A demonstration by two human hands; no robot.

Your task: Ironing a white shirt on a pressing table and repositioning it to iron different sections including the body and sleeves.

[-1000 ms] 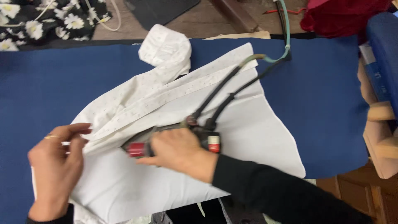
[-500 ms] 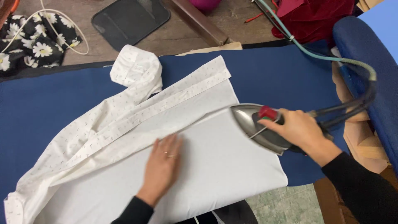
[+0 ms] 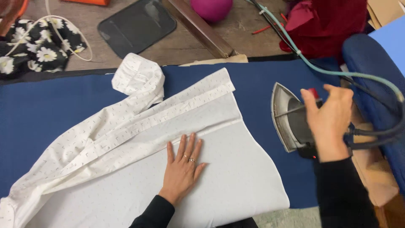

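A white shirt (image 3: 126,139) with small dark flecks lies spread on a blue ironing surface (image 3: 50,109). My left hand (image 3: 183,166) rests flat on the shirt's smooth lower panel, fingers spread, a ring on one finger. My right hand (image 3: 329,118) grips the handle of a steam iron (image 3: 287,116), which stands tilted on its heel at the right end of the blue surface, off the shirt, its metal soleplate facing left. A green hose and dark cables (image 3: 371,80) run from the iron to the right.
Behind the board on the wooden floor lie a black floral cloth (image 3: 38,46), a dark flat mat (image 3: 137,25), a wooden beam (image 3: 198,27), a magenta ball (image 3: 211,7) and dark red fabric (image 3: 333,25). A blue padded piece (image 3: 371,67) stands at right.
My right hand carried the iron off the shirt to the right and tipped it up on its heel. My left hand moved from the shirt's left edge to lie flat on the middle panel.
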